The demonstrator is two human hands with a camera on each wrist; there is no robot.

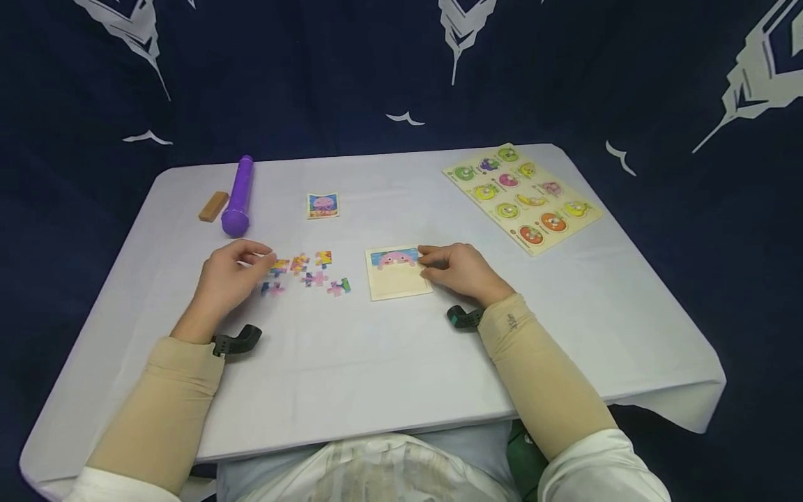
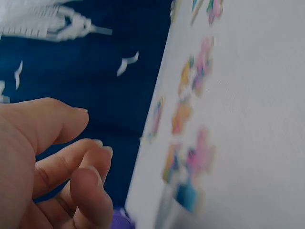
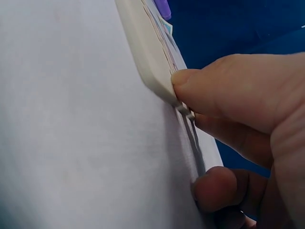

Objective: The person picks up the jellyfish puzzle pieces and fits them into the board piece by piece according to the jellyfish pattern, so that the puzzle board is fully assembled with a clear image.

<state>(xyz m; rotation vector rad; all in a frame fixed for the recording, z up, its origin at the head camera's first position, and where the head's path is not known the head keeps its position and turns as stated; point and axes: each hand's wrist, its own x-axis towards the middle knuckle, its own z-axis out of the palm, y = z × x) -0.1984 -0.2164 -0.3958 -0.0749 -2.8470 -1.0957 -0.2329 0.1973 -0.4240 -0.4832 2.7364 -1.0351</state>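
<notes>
Several loose jigsaw pieces (image 1: 314, 279) lie spread on the white-covered surface (image 1: 364, 362), left of a pale puzzle tray (image 1: 398, 284). Pink and blue artwork fills the tray's far part, while its near part shows plain backing. The right hand (image 1: 463, 268) pinches the tray's right edge, thumb on top and fingers at the side. The left hand (image 1: 227, 279) is just beside the leftmost pieces, its fingers bent and the thumb tip apart from them, with nothing visible between. A small picture card (image 1: 323, 206) lies farther off; far left are a purple microphone (image 1: 238, 202) and a wooden block (image 1: 214, 207), far right a fruit board (image 1: 523, 201).
</notes>
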